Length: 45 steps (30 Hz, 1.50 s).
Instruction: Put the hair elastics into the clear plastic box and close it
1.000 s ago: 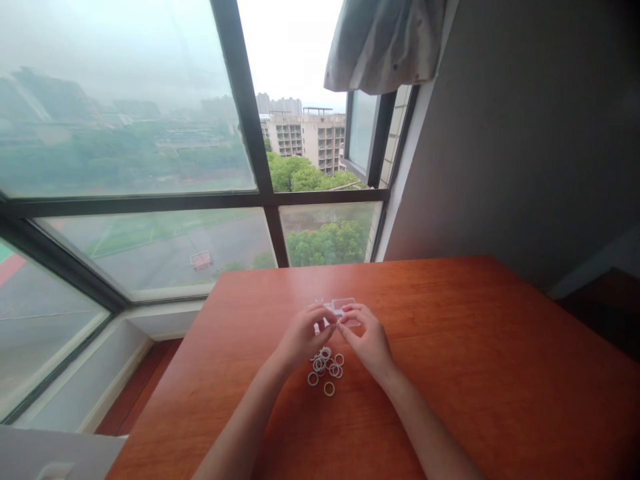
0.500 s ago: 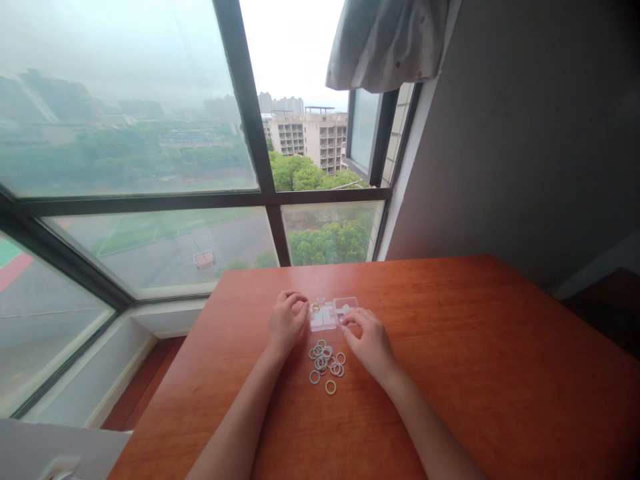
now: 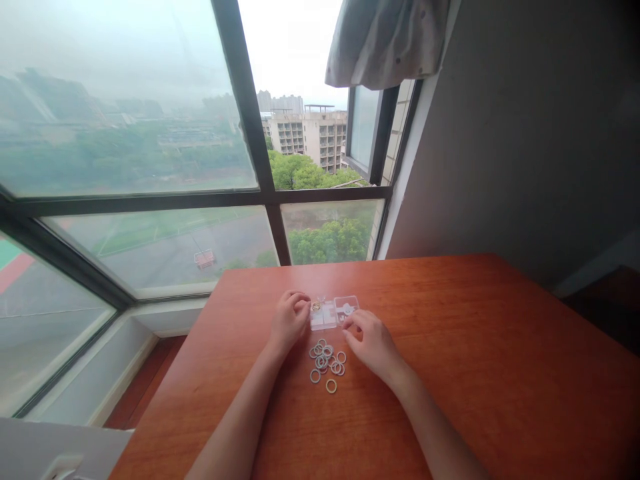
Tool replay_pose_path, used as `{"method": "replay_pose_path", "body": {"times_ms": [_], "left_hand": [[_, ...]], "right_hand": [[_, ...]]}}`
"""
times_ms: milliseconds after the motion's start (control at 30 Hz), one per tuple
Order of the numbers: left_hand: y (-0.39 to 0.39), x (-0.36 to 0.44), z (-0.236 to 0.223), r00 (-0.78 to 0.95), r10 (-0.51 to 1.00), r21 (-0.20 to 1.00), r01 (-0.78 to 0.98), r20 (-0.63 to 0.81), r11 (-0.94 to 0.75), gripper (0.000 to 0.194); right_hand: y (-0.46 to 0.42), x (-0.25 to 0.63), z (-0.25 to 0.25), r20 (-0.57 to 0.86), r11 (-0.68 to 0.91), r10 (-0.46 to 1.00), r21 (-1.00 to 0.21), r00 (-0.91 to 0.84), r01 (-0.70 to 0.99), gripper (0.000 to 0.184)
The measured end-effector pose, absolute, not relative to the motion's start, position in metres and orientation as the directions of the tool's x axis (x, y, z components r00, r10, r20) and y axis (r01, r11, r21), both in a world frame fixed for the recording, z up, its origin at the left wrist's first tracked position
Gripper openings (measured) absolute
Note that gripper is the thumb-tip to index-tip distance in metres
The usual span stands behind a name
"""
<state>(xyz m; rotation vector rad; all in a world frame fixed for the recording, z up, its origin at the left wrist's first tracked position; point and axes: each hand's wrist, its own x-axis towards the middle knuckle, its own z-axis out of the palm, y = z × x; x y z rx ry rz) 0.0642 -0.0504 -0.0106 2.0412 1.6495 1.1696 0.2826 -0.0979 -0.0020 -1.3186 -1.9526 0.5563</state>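
Note:
A small clear plastic box lies opened out on the table, its clear lid folded to the right. A few gold-coloured rings sit in the far left compartment. My left hand has its fingers curled against the box's left side, steadying it. At the near corner of the lid, the thumb and fingertips of my right hand are pinched together; what is between them is too small to make out. Several silvery rings lie in a loose pile between my forearms, with one gold ring nearest me.
The reddish-brown wooden table extends wide to the right. Behind it stand dark-framed windows, one pane swung outward beneath a grey curtain. A plain wall rises at the right.
My right hand has drawn slightly right and toward me, uncovering more of the lid. My left hand stays by the box, and the rings on the table lie as before.

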Motion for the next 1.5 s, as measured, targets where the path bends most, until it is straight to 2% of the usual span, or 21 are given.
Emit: {"method": "replay_pose_path", "body": {"times_ms": [167,333,500,900,1300,1367,1500], "left_hand": [[-0.057,0.053,0.001,0.166,0.925,0.539,0.772,0.343,-0.338,0.013],[-0.061,0.052,0.006,0.207,0.919,0.445,0.825,0.337,-0.349,0.015],[-0.061,0.055,0.004,0.211,0.917,0.430,0.832,0.339,-0.351,0.015],[-0.062,0.056,0.007,0.214,0.916,0.436,0.827,0.339,-0.354,0.014],[-0.061,0.055,0.007,0.216,0.909,0.466,0.802,0.357,-0.374,0.015],[-0.062,0.057,0.009,0.200,0.903,0.488,0.786,0.380,-0.380,0.015],[-0.068,0.068,0.016,0.193,0.907,0.594,0.702,0.374,-0.394,0.017]], "right_hand": [[-0.114,0.284,0.017,0.106,0.451,0.838,-0.687,-0.536,0.570,0.012],[-0.130,0.275,0.025,0.040,0.507,0.774,-0.637,-0.632,0.581,0.016],[-0.133,0.269,0.020,0.050,0.549,0.770,-0.560,-0.637,0.620,0.022],[-0.133,0.270,0.024,0.048,0.544,0.758,-0.595,-0.650,0.591,0.021],[-0.133,0.268,0.020,0.081,0.564,0.758,-0.580,-0.647,0.588,0.012],[-0.128,0.268,0.021,0.125,0.536,0.796,-0.599,-0.592,0.594,0.011],[-0.115,0.271,0.017,0.274,0.435,0.899,-0.638,-0.340,0.636,0.010]]}}
